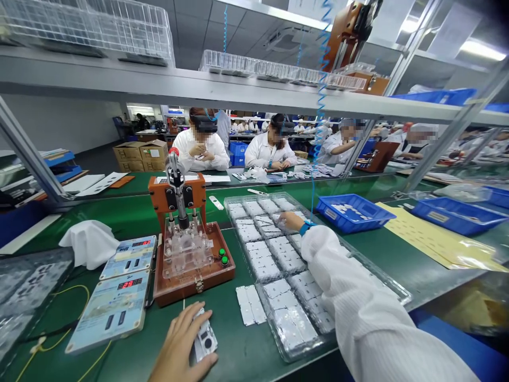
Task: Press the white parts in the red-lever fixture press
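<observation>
My left hand (183, 342) rests on the green bench near its front edge, fingers curled round a small white plastic part (205, 339). My right hand (289, 220), in a white sleeve with a blue wristband, reaches far over the clear compartment tray (392, 289) and touches one of the white parts in its far rows; its fingers are partly hidden. Just behind my left hand stands the brown press fixture (191, 265) with a clear jig and a red-tipped lever. Two loose white parts (250, 303) lie between the fixture and the tray.
Two meter boxes with red displays (119, 297) lie left of the fixture, a white cloth (90, 241) behind them. Blue bins (352, 211) and a yellow sheet (437, 241) sit to the right. Several people in white coats work at the bench opposite. Clear trays line the overhead shelf.
</observation>
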`<action>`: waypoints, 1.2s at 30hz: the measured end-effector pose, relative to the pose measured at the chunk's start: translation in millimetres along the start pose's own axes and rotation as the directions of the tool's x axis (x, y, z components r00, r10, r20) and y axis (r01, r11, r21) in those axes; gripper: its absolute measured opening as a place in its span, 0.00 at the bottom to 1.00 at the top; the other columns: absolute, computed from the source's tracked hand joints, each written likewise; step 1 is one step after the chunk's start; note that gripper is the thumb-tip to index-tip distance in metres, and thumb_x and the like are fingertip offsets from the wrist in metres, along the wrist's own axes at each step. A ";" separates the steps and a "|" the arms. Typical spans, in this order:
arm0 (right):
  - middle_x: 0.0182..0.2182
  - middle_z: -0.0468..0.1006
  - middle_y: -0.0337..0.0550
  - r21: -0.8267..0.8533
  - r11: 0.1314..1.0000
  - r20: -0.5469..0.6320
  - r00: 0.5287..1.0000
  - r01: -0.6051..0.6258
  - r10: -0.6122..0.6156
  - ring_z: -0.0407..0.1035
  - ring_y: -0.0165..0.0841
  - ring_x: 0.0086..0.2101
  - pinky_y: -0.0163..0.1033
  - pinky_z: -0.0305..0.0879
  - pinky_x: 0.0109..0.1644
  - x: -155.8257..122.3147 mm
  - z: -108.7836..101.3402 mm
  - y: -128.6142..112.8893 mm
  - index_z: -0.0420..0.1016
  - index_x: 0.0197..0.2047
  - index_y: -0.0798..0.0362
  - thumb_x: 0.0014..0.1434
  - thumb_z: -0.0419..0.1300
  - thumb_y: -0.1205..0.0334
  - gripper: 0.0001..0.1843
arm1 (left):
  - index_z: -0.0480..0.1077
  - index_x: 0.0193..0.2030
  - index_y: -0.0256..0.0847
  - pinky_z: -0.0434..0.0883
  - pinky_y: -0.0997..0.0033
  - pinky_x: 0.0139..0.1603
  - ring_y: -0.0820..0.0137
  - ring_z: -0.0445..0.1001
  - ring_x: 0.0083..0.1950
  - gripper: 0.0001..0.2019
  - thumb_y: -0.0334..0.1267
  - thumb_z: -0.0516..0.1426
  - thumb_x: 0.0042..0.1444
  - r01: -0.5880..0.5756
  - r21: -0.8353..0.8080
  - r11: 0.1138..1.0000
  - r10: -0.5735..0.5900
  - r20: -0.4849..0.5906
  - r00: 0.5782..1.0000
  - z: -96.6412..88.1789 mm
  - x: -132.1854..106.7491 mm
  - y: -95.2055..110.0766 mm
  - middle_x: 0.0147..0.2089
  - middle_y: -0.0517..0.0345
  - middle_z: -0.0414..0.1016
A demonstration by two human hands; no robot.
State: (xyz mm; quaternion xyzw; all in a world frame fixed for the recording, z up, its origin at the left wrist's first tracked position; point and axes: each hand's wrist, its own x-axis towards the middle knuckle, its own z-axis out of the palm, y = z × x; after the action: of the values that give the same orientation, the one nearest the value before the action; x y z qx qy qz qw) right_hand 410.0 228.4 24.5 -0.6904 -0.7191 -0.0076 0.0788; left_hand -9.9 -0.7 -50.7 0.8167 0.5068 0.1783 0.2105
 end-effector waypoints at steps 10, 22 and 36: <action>0.41 0.77 0.44 0.314 0.873 0.071 0.908 0.373 -0.413 0.71 0.32 0.42 0.34 0.67 0.46 -116.3 -39.2 -127.4 0.74 0.45 0.52 0.62 0.53 0.67 0.11 | 0.55 0.62 0.52 0.58 0.46 0.62 0.55 0.56 0.65 0.26 0.47 0.55 0.59 -0.078 -0.015 0.997 0.058 -0.520 0.852 -52.4 -0.8 6.0 0.64 0.51 0.58; 0.52 0.68 0.58 0.337 0.525 0.036 0.547 0.781 -0.836 0.61 0.52 0.53 0.53 0.63 0.53 -192.5 43.4 -248.6 0.69 0.56 0.51 0.54 0.60 0.45 0.29 | 0.56 0.63 0.45 0.49 0.47 0.65 0.51 0.47 0.68 0.29 0.51 0.55 0.56 -0.085 0.083 0.993 0.096 -0.142 0.985 -122.8 76.2 -29.1 0.67 0.49 0.55; 0.51 0.61 0.47 0.721 0.422 -0.132 0.707 0.549 -0.695 0.60 0.39 0.53 0.44 0.59 0.58 -126.9 -26.4 -227.2 0.68 0.54 0.49 0.53 0.63 0.45 0.29 | 0.63 0.58 0.44 0.57 0.55 0.60 0.55 0.59 0.58 0.26 0.44 0.61 0.53 -0.152 -0.009 0.988 0.151 -0.102 0.983 -136.4 81.7 -26.5 0.55 0.49 0.63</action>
State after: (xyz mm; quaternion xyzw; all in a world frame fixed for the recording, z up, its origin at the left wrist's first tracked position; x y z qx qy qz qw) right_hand 191.2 88.8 57.1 -0.2818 -0.8690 0.3087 0.2647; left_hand -64.1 105.9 57.4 0.8410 0.4517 0.2393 0.1773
